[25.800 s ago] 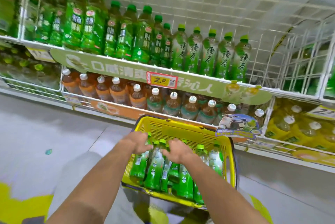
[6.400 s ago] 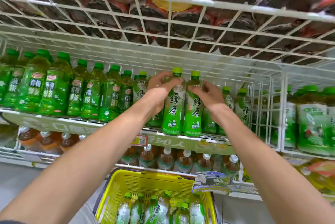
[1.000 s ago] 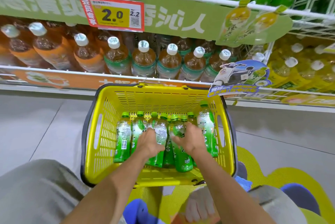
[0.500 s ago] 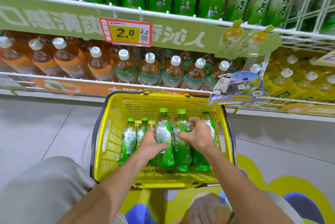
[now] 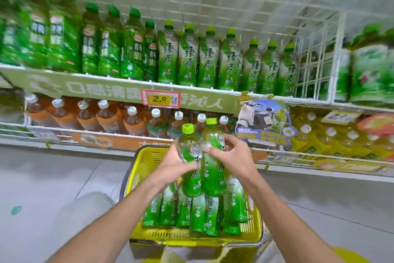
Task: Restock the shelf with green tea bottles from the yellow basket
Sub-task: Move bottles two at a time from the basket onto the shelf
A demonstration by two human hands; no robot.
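While aloft, two bottles (image 5: 213,177): left hand (image 5: 170,165), right hand (image 5: 234,157).

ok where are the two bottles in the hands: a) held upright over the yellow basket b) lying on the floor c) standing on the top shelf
a: left hand grips the left bottle, right hand the right bottle, both upright above the yellow basket.

Brown tea bottles (image 5: 132,120), white caps, row along lower shelf (image 5: 53,129) front edge. Red-yellow price tag (image 5: 160,98) hangs on green banner (image 5: 96,90). Scooter promo card (image 5: 263,123) right of tag. Yellow drink bottles (image 5: 328,139) far right. Green spot (image 5: 16,210) on floor (image 5: 53,173), left.
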